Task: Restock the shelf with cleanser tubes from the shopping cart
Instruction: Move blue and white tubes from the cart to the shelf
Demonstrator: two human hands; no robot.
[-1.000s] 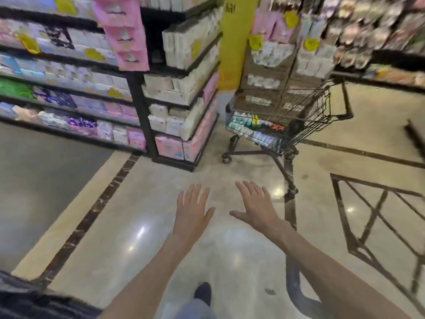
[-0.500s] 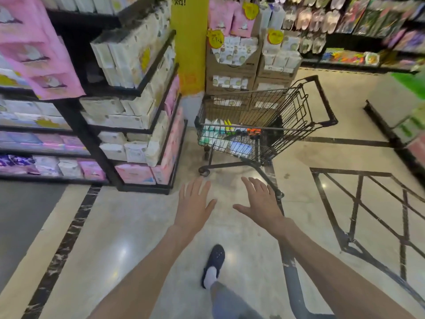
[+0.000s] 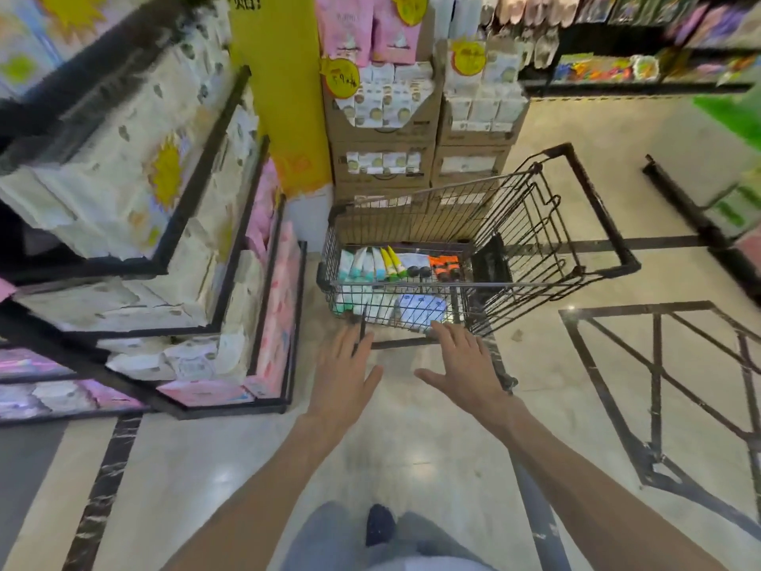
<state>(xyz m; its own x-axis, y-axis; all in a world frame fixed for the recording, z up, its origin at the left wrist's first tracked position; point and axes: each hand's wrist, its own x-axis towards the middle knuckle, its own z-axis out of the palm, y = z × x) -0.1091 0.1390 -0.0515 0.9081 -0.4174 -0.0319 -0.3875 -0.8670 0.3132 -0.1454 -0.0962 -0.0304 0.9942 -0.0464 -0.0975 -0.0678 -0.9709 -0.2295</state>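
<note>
A black wire shopping cart (image 3: 531, 224) stands ahead of me on the shop floor, its handle to the right. Inside lie several cleanser tubes (image 3: 372, 263), white, teal and yellow, beside orange and dark items and pale blue packs at the near side. My left hand (image 3: 346, 368) and my right hand (image 3: 463, 364) are stretched out flat, fingers straight, just short of the cart's near edge. Both hands hold nothing.
A black shelf unit (image 3: 214, 224) with white and pink packs stands close on the left. Behind the cart are a yellow pillar (image 3: 284, 92) and stacked cardboard display boxes (image 3: 383, 133). More shelves line the back and right. Open tiled floor lies to the right.
I have walked closer to the cart, which now fills more of the view. My outstretched hands have come near its near edge; they stay flat and hold nothing.
</note>
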